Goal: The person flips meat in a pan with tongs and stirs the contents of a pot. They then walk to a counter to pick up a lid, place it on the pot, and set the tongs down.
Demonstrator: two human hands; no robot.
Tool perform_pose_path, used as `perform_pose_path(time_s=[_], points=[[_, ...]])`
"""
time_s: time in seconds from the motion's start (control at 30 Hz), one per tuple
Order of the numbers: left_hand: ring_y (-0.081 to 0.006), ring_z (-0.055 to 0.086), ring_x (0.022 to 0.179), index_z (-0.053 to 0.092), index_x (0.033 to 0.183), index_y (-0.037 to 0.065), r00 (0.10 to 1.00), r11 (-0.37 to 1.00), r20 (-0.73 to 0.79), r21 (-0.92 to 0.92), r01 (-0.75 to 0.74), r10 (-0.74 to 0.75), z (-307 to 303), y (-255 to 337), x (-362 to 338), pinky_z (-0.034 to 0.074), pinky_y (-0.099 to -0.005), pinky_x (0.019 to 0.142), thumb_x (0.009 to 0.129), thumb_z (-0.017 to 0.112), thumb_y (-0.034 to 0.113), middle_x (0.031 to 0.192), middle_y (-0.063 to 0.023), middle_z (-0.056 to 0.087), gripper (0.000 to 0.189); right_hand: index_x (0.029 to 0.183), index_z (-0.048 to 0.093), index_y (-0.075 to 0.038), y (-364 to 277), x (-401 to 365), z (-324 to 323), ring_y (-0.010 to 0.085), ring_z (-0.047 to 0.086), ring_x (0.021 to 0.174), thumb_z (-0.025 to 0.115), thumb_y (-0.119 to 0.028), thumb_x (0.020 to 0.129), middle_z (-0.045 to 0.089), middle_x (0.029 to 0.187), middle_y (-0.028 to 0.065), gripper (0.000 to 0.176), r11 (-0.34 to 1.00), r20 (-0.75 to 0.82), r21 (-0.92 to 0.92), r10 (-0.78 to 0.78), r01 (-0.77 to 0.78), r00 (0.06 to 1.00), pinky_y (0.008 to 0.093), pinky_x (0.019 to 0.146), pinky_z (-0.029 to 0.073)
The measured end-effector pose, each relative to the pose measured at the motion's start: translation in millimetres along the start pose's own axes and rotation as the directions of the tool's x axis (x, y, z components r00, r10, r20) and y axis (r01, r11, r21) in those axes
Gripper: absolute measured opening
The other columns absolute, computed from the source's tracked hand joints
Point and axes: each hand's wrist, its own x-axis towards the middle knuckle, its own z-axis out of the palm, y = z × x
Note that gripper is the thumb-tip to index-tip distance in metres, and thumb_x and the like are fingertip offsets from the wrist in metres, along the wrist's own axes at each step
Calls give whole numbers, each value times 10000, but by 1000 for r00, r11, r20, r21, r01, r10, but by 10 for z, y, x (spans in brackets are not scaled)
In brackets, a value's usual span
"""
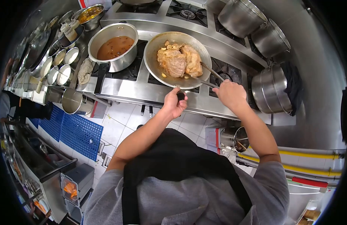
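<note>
Grey knit shirt [188, 198] with black apron straps [181, 153] fills the bottom of the frame, well below the pan.

Left hand [176, 103]: fingers curled shut around the pan's dark stub handle [180, 95], at the near rim.

Right hand [230, 94]: just right of the pan's near edge, closed in a fist on thin metal tongs [212, 72]. The two slim arms angle into the pan towards the meat. Whether the tips actually grip it, can't tell.

Pan [154, 56]: round, shallow, dull brushed metal, sitting on a burner of the stainless stove [136, 90]. Inside are two thick slabs of browned meat [175, 63], rough surface and pale tan, plus small pale slices [171, 45] scattered along the far rim.

Left of the pan, nearly touching: a straight-walled steel pot [121, 63] holding opaque brown liquid. Further left, a row of small round bowls [64, 74].

Right of the pan: a tall polished stockpot [271, 88] with a dark cloth [293, 86] draped beside it, and two more steel pots beyond.

Below-left of the pan, on the white tiled floor: a blue perforated mat [81, 133].
</note>
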Motion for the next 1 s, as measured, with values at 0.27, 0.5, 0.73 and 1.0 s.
perform_pose_path(time_s=[0.27, 0.5, 0.73, 1.0], points=[[-99, 386, 478, 473, 957, -6, 1000, 1000, -2, 3, 23, -23, 7, 6, -25, 348, -192, 387, 995, 434, 337, 730, -102, 521, 348, 977, 653, 30, 306, 349, 234, 361, 693, 900, 463, -561, 942, 698, 954, 207, 622, 990, -47, 103, 102, -97, 994, 460, 783, 551], [-101, 384, 476, 459, 969, -4, 998, 998, 57, 51, -33, 30, 76, -154, 52, 349, -190, 388, 1000, 428, 321, 738, -123, 529, 329, 992, 656, 46, 96, 494, 412, 392, 670, 954, 447, -561, 950, 687, 984, 231, 644, 954, -39, 269, 146, -131, 988, 473, 816, 537], [-99, 368, 459, 446, 982, 2, 1000, 1000, 1, -6, -13, 13, 68, -86, 20, 333, -183, 370, 987, 456, 326, 724, -133, 522, 324, 778, 621, 69, 508, 807, 789, 368, 667, 675, 483, -647, 905, 655, 756, 232, 740, 792, 76, 590, 139, -157, 987, 438, 584, 509], [-90, 353, 453, 452, 975, 16, 1000, 1000, 29, -18, -2, 2, 22, -73, 7, 324, -181, 367, 981, 466, 330, 719, -118, 511, 314, 616, 547, 43, 683, 869, 713, 218, 471, 360, 473, -663, 908, 482, 495, 88, 767, 696, 278, 679, 53, -235, 959, 366, 354, 386]])
